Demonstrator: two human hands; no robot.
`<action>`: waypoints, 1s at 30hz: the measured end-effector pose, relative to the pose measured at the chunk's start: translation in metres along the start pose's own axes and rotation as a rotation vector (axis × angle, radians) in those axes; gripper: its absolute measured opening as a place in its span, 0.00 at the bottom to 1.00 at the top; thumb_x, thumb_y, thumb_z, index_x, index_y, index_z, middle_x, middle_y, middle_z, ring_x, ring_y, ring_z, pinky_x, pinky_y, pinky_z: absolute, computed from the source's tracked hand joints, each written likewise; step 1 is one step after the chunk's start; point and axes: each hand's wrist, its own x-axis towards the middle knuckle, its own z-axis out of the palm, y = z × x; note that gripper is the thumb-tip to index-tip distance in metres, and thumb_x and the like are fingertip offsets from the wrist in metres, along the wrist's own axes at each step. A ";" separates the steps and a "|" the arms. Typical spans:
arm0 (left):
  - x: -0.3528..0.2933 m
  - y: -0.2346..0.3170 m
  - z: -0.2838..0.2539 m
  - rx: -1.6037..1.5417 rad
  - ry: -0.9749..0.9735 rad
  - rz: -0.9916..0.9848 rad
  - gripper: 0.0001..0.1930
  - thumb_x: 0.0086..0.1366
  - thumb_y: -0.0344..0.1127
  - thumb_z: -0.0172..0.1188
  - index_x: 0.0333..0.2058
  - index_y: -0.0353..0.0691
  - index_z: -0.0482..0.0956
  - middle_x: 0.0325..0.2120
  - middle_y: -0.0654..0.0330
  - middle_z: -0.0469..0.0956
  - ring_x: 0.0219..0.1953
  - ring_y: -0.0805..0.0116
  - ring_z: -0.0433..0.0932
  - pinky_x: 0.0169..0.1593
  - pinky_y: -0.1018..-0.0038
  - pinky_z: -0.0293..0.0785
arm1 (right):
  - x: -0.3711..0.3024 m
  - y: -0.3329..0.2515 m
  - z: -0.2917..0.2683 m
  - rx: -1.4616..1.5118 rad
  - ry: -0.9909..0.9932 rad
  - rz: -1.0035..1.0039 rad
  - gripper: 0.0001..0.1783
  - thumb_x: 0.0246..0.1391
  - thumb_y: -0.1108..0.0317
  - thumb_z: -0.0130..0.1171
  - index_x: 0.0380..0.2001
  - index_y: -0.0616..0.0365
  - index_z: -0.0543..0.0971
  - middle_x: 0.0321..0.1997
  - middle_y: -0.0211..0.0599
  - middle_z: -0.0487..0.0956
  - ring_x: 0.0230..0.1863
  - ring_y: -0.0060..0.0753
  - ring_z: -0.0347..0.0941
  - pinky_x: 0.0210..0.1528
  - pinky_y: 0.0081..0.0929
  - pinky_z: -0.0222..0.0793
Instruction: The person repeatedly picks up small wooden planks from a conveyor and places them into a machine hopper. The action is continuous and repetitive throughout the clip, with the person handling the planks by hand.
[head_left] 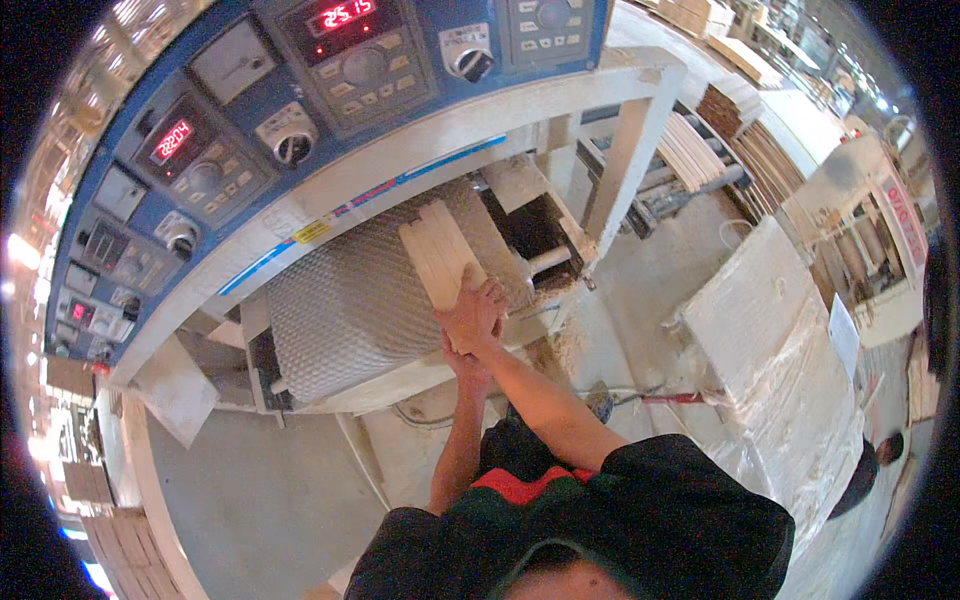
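A small stack of pale, narrow wooden boards (437, 250) lies on the textured conveyor belt (340, 320) of a machine, its far end pointing toward the machine's opening. My right hand (474, 314) wraps over the near end of the boards, fingers curled across the top. Just below it, my left hand (466, 362) grips the same end from underneath at the belt's front edge. Part of the left hand's fingers is hidden behind the right hand and wrist.
Above the belt runs a blue control panel (228, 130) with red displays, knobs and buttons. A pale frame post (632, 150) stands on the right. Further right are plastic-wrapped stacked goods (775, 340), a roller table with boards (690, 150) and sawdust on the floor.
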 end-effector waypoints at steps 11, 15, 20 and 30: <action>0.012 0.028 0.008 0.197 0.186 -0.011 0.26 0.67 0.53 0.39 0.58 0.45 0.60 0.54 0.54 0.65 0.56 0.53 0.64 0.60 0.52 0.57 | 0.031 0.051 0.021 0.440 -0.016 0.026 0.36 0.44 0.54 0.63 0.55 0.57 0.67 0.41 0.57 0.76 0.44 0.56 0.72 0.48 0.43 0.68; 0.012 0.049 -0.006 0.122 0.159 -0.062 0.25 0.67 0.52 0.40 0.56 0.45 0.61 0.51 0.55 0.67 0.52 0.57 0.68 0.58 0.56 0.61 | 0.028 0.042 0.022 0.476 0.015 -0.044 0.34 0.41 0.57 0.66 0.53 0.57 0.70 0.41 0.52 0.78 0.45 0.51 0.74 0.48 0.41 0.68; 0.001 0.048 0.007 0.314 0.183 -0.047 0.23 0.67 0.50 0.40 0.55 0.44 0.62 0.51 0.57 0.67 0.52 0.61 0.68 0.56 0.60 0.65 | 0.024 0.062 0.043 0.670 0.025 -0.054 0.35 0.38 0.61 0.69 0.53 0.55 0.71 0.41 0.47 0.78 0.44 0.42 0.75 0.46 0.33 0.69; -0.001 0.058 -0.011 0.366 0.281 0.094 0.20 0.68 0.44 0.40 0.54 0.39 0.62 0.50 0.58 0.68 0.51 0.63 0.69 0.55 0.65 0.68 | -0.001 0.074 0.055 1.105 -0.130 -0.011 0.37 0.37 0.58 0.70 0.53 0.55 0.71 0.48 0.42 0.75 0.46 0.38 0.73 0.49 0.31 0.68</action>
